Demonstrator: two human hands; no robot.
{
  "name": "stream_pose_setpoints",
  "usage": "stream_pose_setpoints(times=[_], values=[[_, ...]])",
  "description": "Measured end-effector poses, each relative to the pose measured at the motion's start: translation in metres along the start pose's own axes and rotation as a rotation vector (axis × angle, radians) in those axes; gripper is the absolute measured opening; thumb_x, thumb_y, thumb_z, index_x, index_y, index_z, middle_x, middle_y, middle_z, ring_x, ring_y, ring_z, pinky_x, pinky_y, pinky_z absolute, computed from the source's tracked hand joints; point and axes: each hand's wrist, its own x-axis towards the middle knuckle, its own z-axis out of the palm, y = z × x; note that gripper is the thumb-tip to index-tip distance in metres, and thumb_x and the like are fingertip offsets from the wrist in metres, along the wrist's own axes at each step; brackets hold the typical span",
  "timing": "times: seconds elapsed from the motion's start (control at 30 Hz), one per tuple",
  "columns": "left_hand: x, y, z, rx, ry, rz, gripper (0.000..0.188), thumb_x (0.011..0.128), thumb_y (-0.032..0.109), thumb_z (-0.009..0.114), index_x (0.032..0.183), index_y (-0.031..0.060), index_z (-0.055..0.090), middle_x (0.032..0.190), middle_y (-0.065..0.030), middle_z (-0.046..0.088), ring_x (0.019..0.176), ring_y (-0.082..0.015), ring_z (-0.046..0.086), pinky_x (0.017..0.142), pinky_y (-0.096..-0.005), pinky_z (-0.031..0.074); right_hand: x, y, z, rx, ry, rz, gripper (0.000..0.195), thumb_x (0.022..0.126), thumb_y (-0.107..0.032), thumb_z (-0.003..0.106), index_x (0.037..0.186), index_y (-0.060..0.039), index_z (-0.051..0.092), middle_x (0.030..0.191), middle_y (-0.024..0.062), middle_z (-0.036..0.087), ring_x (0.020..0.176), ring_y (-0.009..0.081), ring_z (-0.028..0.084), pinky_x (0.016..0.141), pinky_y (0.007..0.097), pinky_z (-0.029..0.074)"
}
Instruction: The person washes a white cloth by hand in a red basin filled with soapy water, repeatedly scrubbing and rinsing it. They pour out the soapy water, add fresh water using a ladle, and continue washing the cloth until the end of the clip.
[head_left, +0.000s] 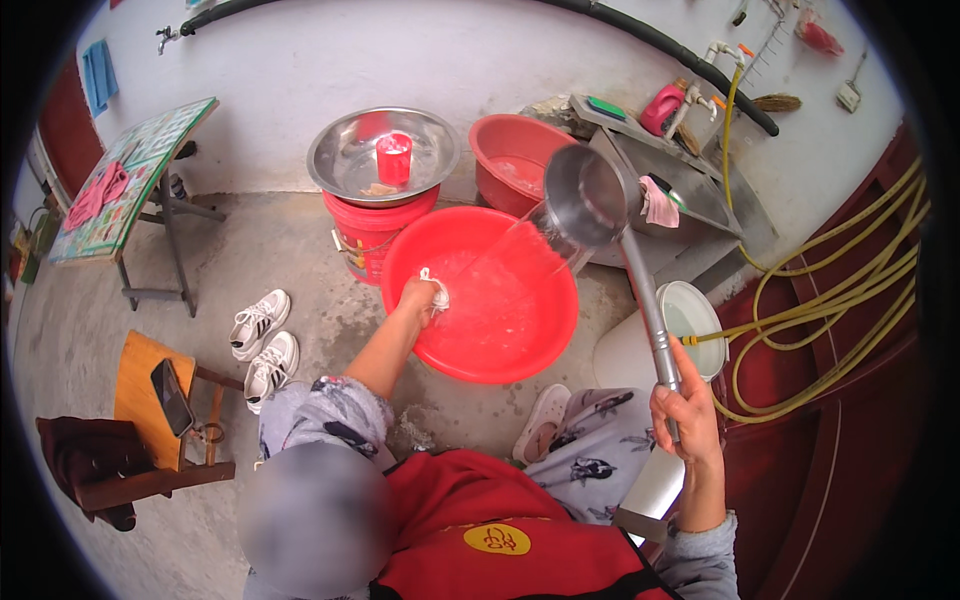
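My right hand (684, 412) grips the handle of a metal ladle (589, 196), whose bowl is tilted over a red plastic basin (555, 341). Water runs from the bowl into the basin. At the basin's left side, my left hand (424, 295) holds a small white cloth (435, 289) at the water. Close behind the basin, a wide steel bowl (337, 161) rests on a red bucket (356, 251) and contains a red cup (394, 159). A second, duller red basin (517, 161) stands by the wall. Near my right hand is a white bucket (694, 330) with water in it.
A metal sink (682, 180) stands back right, with a pink cloth (660, 202) on its edge. A yellow hose (832, 311) loops along the right. White shoes (271, 367), a wooden chair (139, 382) bearing a phone (172, 397), and a folding table (142, 165) are at left.
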Motion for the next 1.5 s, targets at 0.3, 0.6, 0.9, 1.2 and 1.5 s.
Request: stream_pose_setpoints(times=[0.3, 0.6, 0.9, 1.2, 1.5], values=[[0.005, -0.007, 0.005, 0.045, -0.059, -0.015, 0.008, 0.08, -0.004, 0.045, 0.085, -0.0059, 0.049, 0.068, -0.0133, 0.055, 0.055, -0.0238, 0.057, 0.043, -0.0371, 0.047, 0.009, 0.013, 0.004, -0.476, 0.137, -0.276, 0.068, 0.082, 0.002, 0.047, 0.142, -0.0115, 0.019, 0.09, 0.0079, 0.057, 0.038, 0.0038, 0.038, 0.036, 0.0191, 0.034], [0.006, -0.012, -0.003, 0.091, -0.114, -0.045, 0.011, 0.081, -0.001, 0.044, 0.087, -0.0064, 0.052, 0.075, -0.0165, 0.059, 0.062, -0.026, 0.061, 0.05, -0.0371, 0.052, 0.01, 0.04, -0.049, 0.436, 0.043, 0.222, 0.042, 0.087, -0.01, 0.048, 0.128, -0.0102, 0.04, 0.067, 0.0035, 0.043, 0.036, 0.0058, 0.033, 0.028, 0.0188, 0.026], [-0.003, -0.005, -0.001, 0.054, -0.163, -0.093, 0.015, 0.08, -0.001, 0.042, 0.089, -0.0068, 0.052, 0.079, -0.0176, 0.06, 0.066, -0.0272, 0.063, 0.053, -0.0371, 0.054, 0.015, 0.091, -0.184, 1.185, 0.356, 0.217, 0.017, 0.087, -0.014, 0.048, 0.077, -0.0027, 0.042, 0.063, 0.0022, 0.044, 0.042, 0.0076, 0.037, 0.032, 0.0191, 0.026], [-0.013, -0.006, 0.002, 0.092, -0.212, -0.15, 0.014, 0.081, -0.003, 0.043, 0.091, -0.008, 0.052, 0.08, -0.018, 0.061, 0.067, -0.0275, 0.063, 0.056, -0.0378, 0.054, 0.091, 0.141, -0.278, 1.278, 0.559, 0.111, 0.011, 0.082, -0.003, 0.047, 0.073, -0.003, 0.041, 0.059, 0.0031, 0.043, 0.047, 0.0102, 0.044, 0.035, 0.0196, 0.029], [-0.03, 0.001, 0.002, 0.022, -0.189, -0.176, 0.017, 0.082, -0.003, 0.048, 0.097, -0.0073, 0.053, 0.087, -0.0181, 0.062, 0.076, -0.0275, 0.064, 0.063, -0.0373, 0.055, 0.141, 0.146, -0.243, 1.306, 0.746, -0.147, 0.049, 0.092, -0.042, 0.033, 0.1, 0.0045, 0.046, 0.08, 0.015, 0.057, 0.061, 0.0167, 0.054, 0.046, 0.0235, 0.043]])
